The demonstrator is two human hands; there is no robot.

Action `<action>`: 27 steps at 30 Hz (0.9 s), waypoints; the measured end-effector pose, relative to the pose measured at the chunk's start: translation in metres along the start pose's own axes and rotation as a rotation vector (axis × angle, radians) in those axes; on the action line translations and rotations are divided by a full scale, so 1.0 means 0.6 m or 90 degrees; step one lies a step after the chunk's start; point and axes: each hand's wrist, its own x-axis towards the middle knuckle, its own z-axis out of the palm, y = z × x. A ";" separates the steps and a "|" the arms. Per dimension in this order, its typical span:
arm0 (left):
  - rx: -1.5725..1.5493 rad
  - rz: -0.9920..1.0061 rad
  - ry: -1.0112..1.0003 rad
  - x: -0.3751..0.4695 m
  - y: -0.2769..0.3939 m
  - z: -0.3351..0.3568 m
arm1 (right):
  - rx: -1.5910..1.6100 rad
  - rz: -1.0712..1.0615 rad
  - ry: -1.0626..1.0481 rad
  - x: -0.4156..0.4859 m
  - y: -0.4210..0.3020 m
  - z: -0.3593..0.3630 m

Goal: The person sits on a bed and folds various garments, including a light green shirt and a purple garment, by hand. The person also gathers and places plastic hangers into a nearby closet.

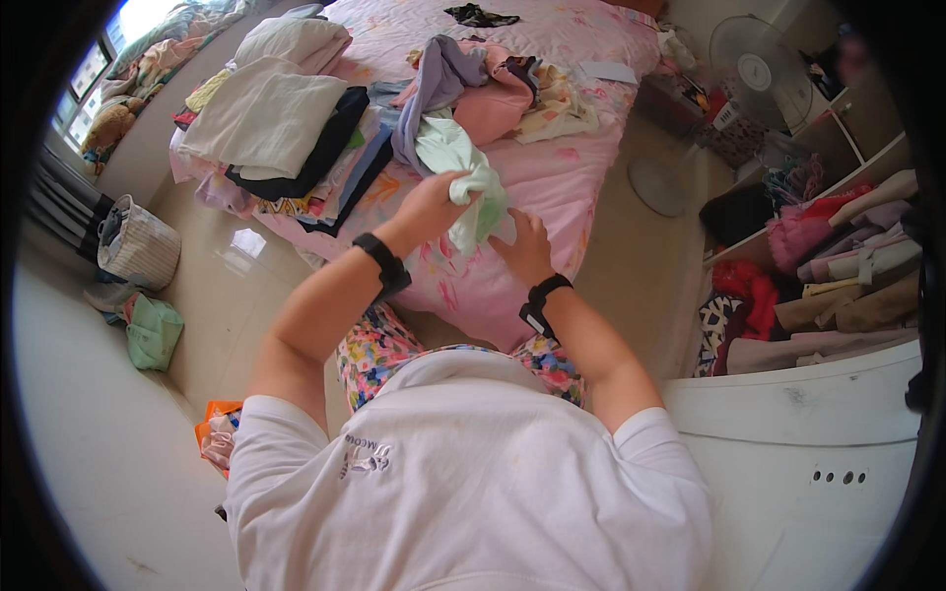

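A pale mint-green garment (pixel 451 148) is bunched up over the near side of the bed. My left hand (pixel 440 203) grips it from the left, and its lower end hangs loose below the fingers. Just right of that hanging end is my right hand (pixel 525 247), fingers apart and curved towards the cloth; whether the fingertips touch it I cannot tell. Behind the garment lies a loose heap with a lavender garment (pixel 441 74) and a salmon-pink garment (pixel 491 100). Left of the heap stands a stack of folded clothes topped by a cream cloth (pixel 266 114).
The pink floral bed cover (pixel 554 185) spans the space before me. A standing fan (pixel 754 70) and open shelves of clothes (pixel 820 295) are to the right. A woven basket (pixel 140 244) and a green bag (pixel 153 332) rest on the floor at left.
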 end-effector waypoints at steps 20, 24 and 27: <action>0.343 0.215 -0.123 0.106 0.006 -0.130 | 0.319 0.006 0.279 0.174 0.039 -0.158; 0.260 0.123 -0.042 0.115 -0.028 -0.127 | 0.343 -0.073 0.288 0.174 0.007 -0.206; 0.258 0.150 0.093 0.124 -0.037 -0.121 | 0.259 -0.139 0.198 0.166 -0.011 -0.239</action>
